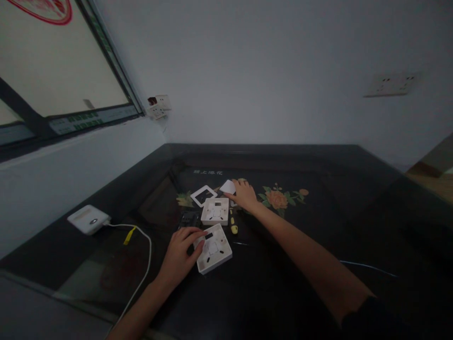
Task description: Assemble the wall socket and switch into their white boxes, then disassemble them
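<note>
My left hand (182,252) grips the left edge of a white square plastic box (213,248) lying on the dark table (290,264), thumb on its rim. My right hand (243,193) reaches further back, fingers closed on a small white flat plate (228,187). Between the two lies a second white box (215,211). A white square frame (203,195) sits to its left, with a dark part (189,219) beside it. Small yellow pieces (233,227) lie just right of the boxes.
A white power bank (88,219) with a white cable (143,264) and yellow tag (129,234) rests on the left ledge. Flowers (278,198) are painted on the table top. Wall sockets (159,106) sit in the corner, and another socket (391,85) at right.
</note>
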`<control>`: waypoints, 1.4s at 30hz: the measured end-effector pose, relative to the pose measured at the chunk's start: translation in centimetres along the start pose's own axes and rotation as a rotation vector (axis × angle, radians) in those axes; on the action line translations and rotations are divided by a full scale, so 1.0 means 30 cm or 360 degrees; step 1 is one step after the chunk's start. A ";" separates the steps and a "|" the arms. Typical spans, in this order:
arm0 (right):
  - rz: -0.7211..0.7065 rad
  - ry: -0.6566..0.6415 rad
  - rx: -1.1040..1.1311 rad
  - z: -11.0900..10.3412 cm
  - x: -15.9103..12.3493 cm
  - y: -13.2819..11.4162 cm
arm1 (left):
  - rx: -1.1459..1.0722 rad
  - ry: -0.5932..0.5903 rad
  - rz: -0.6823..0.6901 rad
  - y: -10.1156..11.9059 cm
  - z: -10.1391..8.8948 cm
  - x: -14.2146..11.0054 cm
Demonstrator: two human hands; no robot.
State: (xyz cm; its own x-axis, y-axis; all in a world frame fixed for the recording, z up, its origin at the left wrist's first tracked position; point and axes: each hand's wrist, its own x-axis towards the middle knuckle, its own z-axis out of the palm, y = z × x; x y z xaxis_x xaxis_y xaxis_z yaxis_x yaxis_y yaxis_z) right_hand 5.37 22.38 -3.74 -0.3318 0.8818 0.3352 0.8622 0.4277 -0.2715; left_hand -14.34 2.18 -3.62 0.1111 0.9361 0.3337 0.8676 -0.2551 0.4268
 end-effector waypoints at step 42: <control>-0.0438 -0.0359 0.0978 -0.147 -0.422 0.041 | -0.0121 0.0244 -0.0092 -0.092 -0.034 0.083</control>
State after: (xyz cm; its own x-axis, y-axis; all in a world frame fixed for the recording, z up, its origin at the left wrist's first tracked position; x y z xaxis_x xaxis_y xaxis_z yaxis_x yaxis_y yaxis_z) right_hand 12.32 10.86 -4.33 -0.6349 0.7171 0.2876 0.3860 0.6168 -0.6860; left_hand -16.95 4.97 -3.12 -0.0181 0.9033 0.4287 0.8307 -0.2250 0.5092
